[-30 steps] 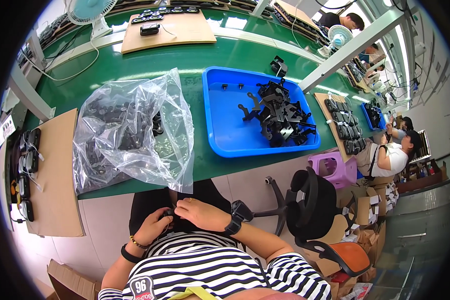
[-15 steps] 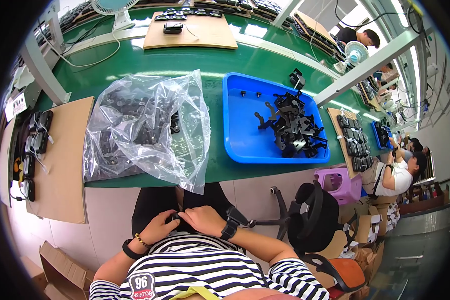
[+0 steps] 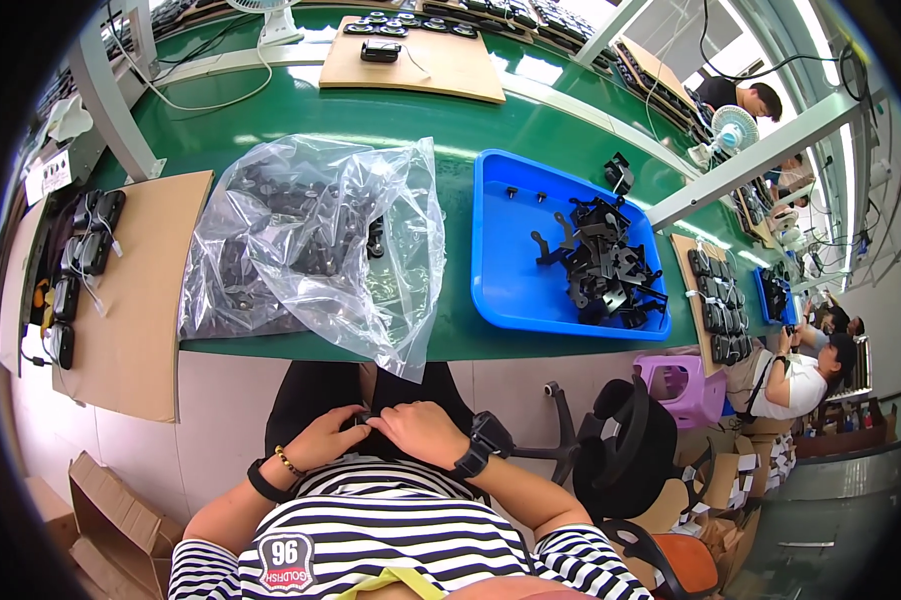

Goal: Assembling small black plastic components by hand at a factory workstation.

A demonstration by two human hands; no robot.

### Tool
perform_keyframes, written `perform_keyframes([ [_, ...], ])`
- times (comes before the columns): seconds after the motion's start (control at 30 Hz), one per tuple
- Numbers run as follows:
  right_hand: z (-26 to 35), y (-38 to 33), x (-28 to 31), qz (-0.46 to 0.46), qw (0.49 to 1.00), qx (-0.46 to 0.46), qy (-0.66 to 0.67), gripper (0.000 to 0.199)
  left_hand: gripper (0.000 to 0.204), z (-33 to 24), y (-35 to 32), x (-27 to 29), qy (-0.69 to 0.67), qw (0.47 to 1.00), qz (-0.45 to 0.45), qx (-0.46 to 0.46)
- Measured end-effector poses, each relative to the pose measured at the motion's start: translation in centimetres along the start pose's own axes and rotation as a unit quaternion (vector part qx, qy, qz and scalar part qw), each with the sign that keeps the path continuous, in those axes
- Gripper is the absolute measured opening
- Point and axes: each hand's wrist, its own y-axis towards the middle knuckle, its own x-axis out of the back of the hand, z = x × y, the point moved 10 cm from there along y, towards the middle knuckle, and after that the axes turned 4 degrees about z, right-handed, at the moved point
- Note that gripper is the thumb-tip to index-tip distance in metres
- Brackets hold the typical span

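Note:
My left hand and my right hand meet over my lap, just below the table's near edge. Both are closed, with fingertips pinching a small dark piece between them; its kind is mostly hidden by the fingers. Beyond them on the table lies a clear plastic bag with several black parts inside. To its right sits a blue tray with a heap of black brackets at its right side. Another black part rests at the tray's far rim.
Cardboard sheets hold black devices with white cables at left and more devices at right. A white post rises beyond the tray. A black chair and purple stool stand at right. Co-workers sit farther along.
The view has shifted a little, so the table things appear farther right. Both hands have come slightly nearer the table edge, still pinched together around the small dark piece.

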Motion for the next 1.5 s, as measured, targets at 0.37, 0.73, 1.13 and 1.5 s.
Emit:
perform_keyframes([
  [0.37, 1.1, -0.5, 3.0, -0.078, 0.995, 0.054, 0.034, 0.028, 0.036, -2.3, -0.6, 0.0, -0.071, 0.997, -0.007, -0.005],
  [0.73, 1.2, -1.2, 6.2, -0.193, 0.949, 0.119, 0.218, 0.024, 0.046, -2.7, -1.0, -0.3, -0.140, 0.990, -0.022, 0.012],
  [1.13, 0.1, -0.8, 5.0, -0.185, 0.943, 0.071, 0.268, 0.023, 0.059, -2.3, -1.4, 0.0, -0.132, 0.989, -0.039, 0.048],
  [1.5, 0.2, -0.8, 4.8, -0.189, 0.951, 0.023, 0.244, 0.021, 0.051, -3.4, -1.8, -0.1, -0.075, 0.995, -0.057, -0.003],
])
